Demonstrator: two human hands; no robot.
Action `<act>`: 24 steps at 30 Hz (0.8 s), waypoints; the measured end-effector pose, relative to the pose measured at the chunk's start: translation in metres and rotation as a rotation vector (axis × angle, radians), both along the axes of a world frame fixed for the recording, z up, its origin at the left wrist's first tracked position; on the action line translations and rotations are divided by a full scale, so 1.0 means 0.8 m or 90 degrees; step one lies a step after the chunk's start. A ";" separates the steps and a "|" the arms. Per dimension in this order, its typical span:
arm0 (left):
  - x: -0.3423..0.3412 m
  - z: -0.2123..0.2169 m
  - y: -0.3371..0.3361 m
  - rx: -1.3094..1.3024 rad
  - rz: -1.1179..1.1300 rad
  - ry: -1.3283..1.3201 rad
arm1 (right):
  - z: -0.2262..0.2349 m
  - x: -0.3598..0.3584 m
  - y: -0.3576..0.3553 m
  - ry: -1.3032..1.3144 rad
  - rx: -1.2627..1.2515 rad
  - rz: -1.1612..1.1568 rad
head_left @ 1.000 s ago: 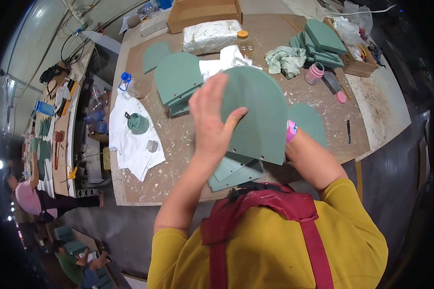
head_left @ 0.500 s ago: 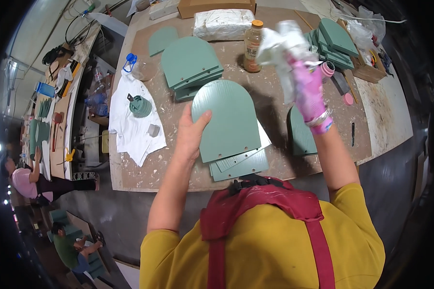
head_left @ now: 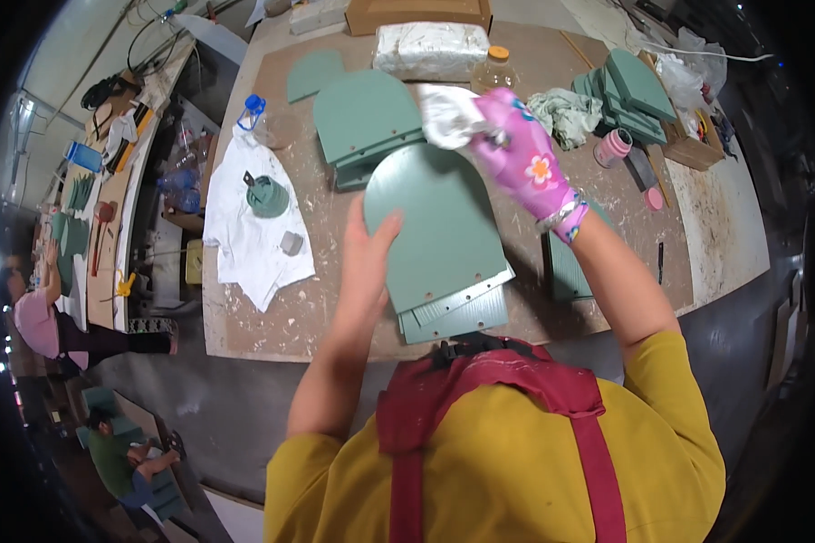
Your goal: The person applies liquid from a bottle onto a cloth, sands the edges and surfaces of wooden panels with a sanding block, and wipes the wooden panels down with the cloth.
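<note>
A green board with one rounded end lies in front of me, above a couple of similar boards. My left hand grips its left edge, thumb on the top face. My right hand, in a pink flowered glove, is closed on a white cloth at the board's rounded far end. Whether the cloth touches the board, I cannot tell. Beyond it rests a stack of arched green boards. To the right, another green board is partly hidden under my right forearm.
On the left, a white cloth bears a green cup and a small grey block. Orange-capped bottle, wrapped white package, crumpled pale rag, pink bottle and more green boards stand farther off. Two people are at left.
My right hand has swung left and down with the white cloth, from beside the orange-capped bottle to the board's far end. A crumpled rag now shows where it was. My left hand keeps its hold.
</note>
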State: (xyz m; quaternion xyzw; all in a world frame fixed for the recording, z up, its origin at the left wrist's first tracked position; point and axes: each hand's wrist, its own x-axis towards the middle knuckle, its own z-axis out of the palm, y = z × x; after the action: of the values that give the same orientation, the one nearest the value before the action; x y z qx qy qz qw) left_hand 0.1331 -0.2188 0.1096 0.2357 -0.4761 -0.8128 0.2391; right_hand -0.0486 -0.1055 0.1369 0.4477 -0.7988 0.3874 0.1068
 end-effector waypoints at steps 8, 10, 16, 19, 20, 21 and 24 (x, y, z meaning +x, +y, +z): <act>0.010 0.002 0.007 -0.006 -0.063 0.026 | -0.002 -0.041 0.005 -0.187 0.160 0.009; 0.007 0.011 -0.005 0.025 -0.056 -0.011 | 0.014 -0.026 0.004 -0.115 0.110 0.036; 0.003 -0.021 -0.003 0.017 -0.037 -0.005 | -0.001 0.042 -0.037 0.211 0.091 0.207; 0.010 -0.019 -0.005 0.030 -0.075 -0.009 | -0.042 -0.061 -0.017 0.001 0.122 0.053; 0.013 -0.016 -0.012 0.075 -0.073 -0.026 | -0.011 -0.034 -0.012 -0.156 0.085 0.012; 0.014 -0.013 -0.013 0.119 -0.080 -0.040 | -0.014 -0.035 -0.013 -0.052 0.009 0.041; -0.001 -0.038 -0.015 0.199 -0.036 0.003 | -0.008 0.002 -0.025 0.030 -0.029 0.112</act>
State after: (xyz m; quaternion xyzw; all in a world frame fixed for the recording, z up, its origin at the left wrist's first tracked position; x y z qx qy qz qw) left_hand 0.1323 -0.2307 0.0792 0.2546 -0.3499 -0.8838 0.1778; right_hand -0.0467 -0.1255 0.1302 0.5223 -0.7448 0.4028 0.1014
